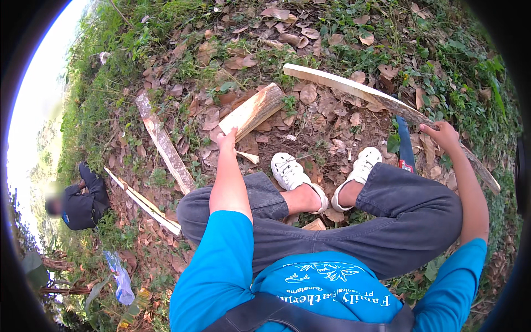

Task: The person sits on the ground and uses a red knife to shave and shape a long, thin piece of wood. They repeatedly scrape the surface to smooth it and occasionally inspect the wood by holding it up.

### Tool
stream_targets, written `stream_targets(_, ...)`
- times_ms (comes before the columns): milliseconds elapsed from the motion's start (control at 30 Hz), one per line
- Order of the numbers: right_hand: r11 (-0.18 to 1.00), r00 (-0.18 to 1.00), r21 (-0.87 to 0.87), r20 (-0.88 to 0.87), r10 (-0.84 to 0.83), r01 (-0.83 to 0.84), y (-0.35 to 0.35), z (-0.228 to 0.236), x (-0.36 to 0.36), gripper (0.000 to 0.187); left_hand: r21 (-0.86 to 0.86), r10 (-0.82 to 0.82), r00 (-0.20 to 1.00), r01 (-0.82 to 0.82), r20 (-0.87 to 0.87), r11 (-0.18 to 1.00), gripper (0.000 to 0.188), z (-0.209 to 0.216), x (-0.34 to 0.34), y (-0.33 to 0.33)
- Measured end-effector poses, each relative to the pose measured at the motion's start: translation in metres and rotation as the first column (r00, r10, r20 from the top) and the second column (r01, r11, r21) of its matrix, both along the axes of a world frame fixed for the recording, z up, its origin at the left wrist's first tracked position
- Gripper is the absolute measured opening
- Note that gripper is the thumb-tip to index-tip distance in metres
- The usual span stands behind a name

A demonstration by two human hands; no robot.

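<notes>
My left hand (227, 139) is closed on the lower end of a short, thick split log (257, 109), whose pale cut face shows upward. A long, slightly curved strip of wood (354, 88), pale at its far end and with bark nearer me, slants across the ground on the right. My right hand (444, 136) is closed round that strip towards its near end; the fingers are partly hidden. Just left of the right hand lies a long flat blue object (406, 145) with a red patch, its kind unclear. A small pale wood chip (248, 157) lies below the split log.
My feet in white clogs (290, 172) stand on leaf-covered soil between my bent knees. To the left lie a bark-covered plank (164, 143) and thin split sticks (145, 203). Another person in dark clothes (86, 202) sits farther left. A clear bluish plastic bag (119, 279) lies lower left.
</notes>
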State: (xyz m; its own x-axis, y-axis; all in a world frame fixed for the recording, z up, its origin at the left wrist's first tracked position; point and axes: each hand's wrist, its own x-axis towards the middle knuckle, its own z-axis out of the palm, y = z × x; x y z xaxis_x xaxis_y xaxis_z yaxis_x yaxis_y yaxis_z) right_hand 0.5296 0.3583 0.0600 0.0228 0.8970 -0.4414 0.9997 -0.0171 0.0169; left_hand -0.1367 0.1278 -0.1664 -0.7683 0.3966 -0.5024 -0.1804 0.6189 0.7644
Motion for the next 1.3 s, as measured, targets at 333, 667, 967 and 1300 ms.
stream_targets(333, 0.992, 0.996, 0.115, -0.066, 0.054, -0.046, 0.006, 0.033, -0.019, 0.096, 0.032, -0.155, 0.315, 0.516, -0.936, 0.856, 0.055, 0.176, 0.062, 0.042)
stream_targets(667, 0.994, 0.9, 0.016, -0.423, 0.103, -0.106, -0.011, 0.014, 0.021, 0.077, -0.241, -0.502, 0.255, 0.645, -0.826, 0.725, 0.087, 0.171, 0.064, -0.022)
stream_targets(967, 0.959, 0.937, -0.074, -0.243, 0.25, -0.275, -0.022, 0.018, 0.015, 0.081, -0.343, -0.542, 0.102, 0.674, -0.834, 0.654, 0.069, 0.148, 0.097, -0.002)
stream_targets(1300, 0.952, 0.935, -0.216, -0.326, 0.139, -0.217, -0.018, 0.007, 0.017, 0.086, -0.349, -0.497, 0.027, 0.679, -0.867, 0.646, 0.07, 0.132, 0.1, 0.005)
